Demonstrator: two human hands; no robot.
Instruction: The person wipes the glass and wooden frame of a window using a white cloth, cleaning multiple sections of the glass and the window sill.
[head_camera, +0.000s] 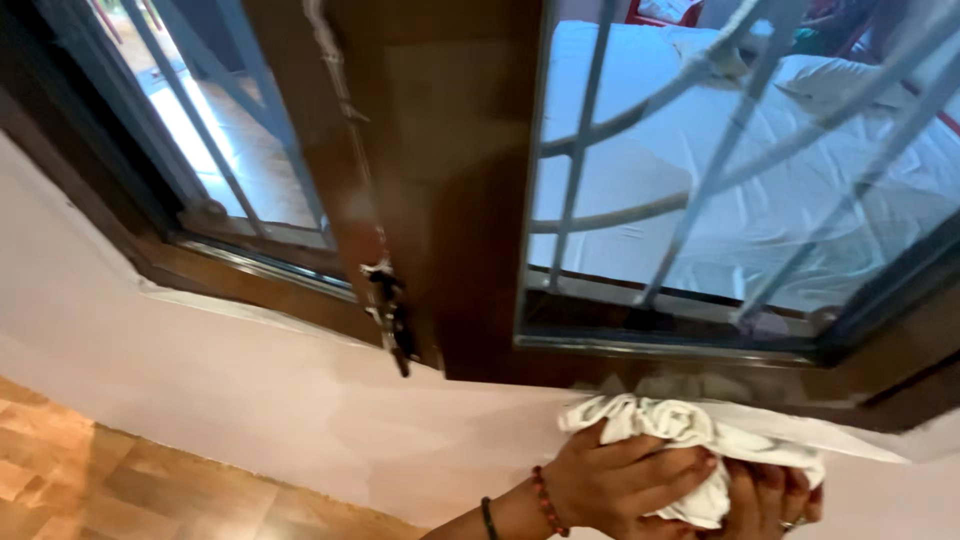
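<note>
A crumpled white cloth (690, 425) is pressed against the bottom edge of a brown wooden window frame (460, 200), at the lower right of the head view. My left hand (615, 475), with a beaded bracelet and a dark band at the wrist, grips the cloth from the left. My right hand (765, 500), wearing a ring, holds the cloth's underside on the right and is partly cut off by the picture's edge. Both hands rest close together just under the sill.
A dark metal latch (390, 315) hangs on the frame's centre post. Grey curved bars (720, 150) cover the glass panes, which show a bed with a white sheet (830, 190). Below the window is a pale wall (250, 400) and a wood-patterned floor (120, 490).
</note>
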